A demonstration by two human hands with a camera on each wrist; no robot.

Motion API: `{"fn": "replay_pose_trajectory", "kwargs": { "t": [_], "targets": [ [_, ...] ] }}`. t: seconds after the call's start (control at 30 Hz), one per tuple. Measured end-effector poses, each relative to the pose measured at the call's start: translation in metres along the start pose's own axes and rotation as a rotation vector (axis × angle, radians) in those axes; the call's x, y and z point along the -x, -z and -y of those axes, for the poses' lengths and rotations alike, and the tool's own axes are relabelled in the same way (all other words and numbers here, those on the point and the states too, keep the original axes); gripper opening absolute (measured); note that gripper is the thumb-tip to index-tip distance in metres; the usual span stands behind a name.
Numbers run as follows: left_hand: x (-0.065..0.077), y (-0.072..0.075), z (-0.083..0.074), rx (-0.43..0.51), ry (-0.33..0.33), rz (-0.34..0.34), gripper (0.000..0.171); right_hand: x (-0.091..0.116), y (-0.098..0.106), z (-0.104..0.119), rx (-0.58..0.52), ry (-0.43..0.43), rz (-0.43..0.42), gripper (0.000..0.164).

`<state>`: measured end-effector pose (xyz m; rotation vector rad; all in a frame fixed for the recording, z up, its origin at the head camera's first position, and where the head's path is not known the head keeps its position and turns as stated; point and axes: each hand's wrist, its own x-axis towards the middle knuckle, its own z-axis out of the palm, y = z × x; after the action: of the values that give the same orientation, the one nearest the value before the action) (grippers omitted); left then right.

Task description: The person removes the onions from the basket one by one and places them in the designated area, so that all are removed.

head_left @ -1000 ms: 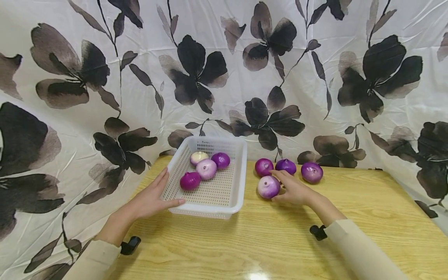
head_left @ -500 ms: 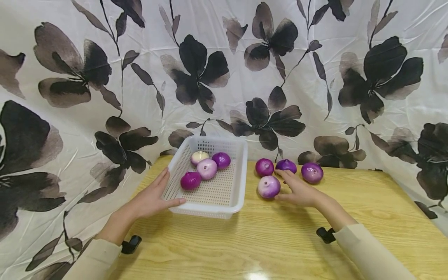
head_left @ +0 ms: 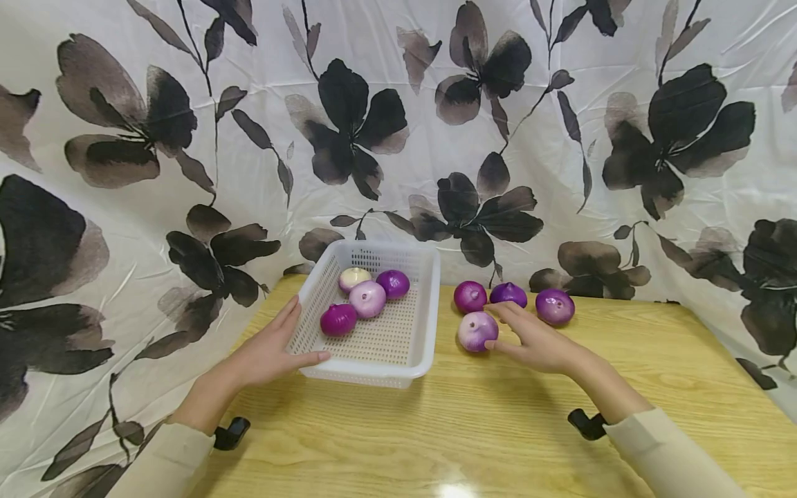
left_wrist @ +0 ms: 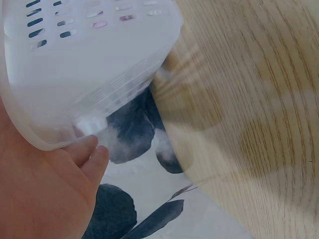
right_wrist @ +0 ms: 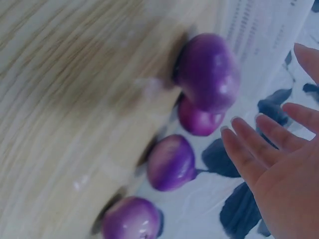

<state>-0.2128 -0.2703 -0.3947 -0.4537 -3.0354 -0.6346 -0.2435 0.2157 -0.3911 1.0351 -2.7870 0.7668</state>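
Observation:
My left hand (head_left: 264, 356) grips the near left corner of a white perforated plastic basket (head_left: 432, 325), its thumb over the front rim and its fingers along the left wall. In the left wrist view, fingertips (left_wrist: 94, 144) meet the wall below the rim. Inside the basket lie several onions, among them a pale purple onion (head_left: 367, 299) and a magenta onion (head_left: 338, 320). My right hand (head_left: 535, 339), fingers spread, is beside a white-and-purple onion (head_left: 476, 332) on the table; its thumb overlaps that onion in the head view. The right wrist view shows nothing in its grasp.
Behind the right hand, a reddish-purple onion (head_left: 470, 297), a dark purple onion (head_left: 508, 294) and another purple onion (head_left: 555, 307) line the back of the wooden table (head_left: 373, 436). A white floral cloth (head_left: 386, 200) hangs along the back and sides.
My right hand has shifted slightly to the right, and its thumb now lies across the near onion's edge in the head view. The left hand and basket hold their place.

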Motion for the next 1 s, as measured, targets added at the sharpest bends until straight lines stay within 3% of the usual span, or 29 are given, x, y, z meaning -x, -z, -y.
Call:
{"fn": "replay_pose_trajectory", "kwargs": {
  "t": [0.4,0.7,1.0],
  "targets": [
    [0.002,-0.001,-0.001,0.024,0.004,0.002,0.124,-0.015,-0.002,0.039,-0.011,0.073,0.017,0.062],
    [0.002,0.002,-0.002,0.015,0.008,0.003,0.124,-0.038,-0.007,0.068,-0.033,0.191,0.013,0.061],
    [0.001,0.0,-0.001,0.025,0.008,0.002,0.125,-0.057,-0.008,0.098,-0.008,0.206,0.055,0.06]
  ]
}}
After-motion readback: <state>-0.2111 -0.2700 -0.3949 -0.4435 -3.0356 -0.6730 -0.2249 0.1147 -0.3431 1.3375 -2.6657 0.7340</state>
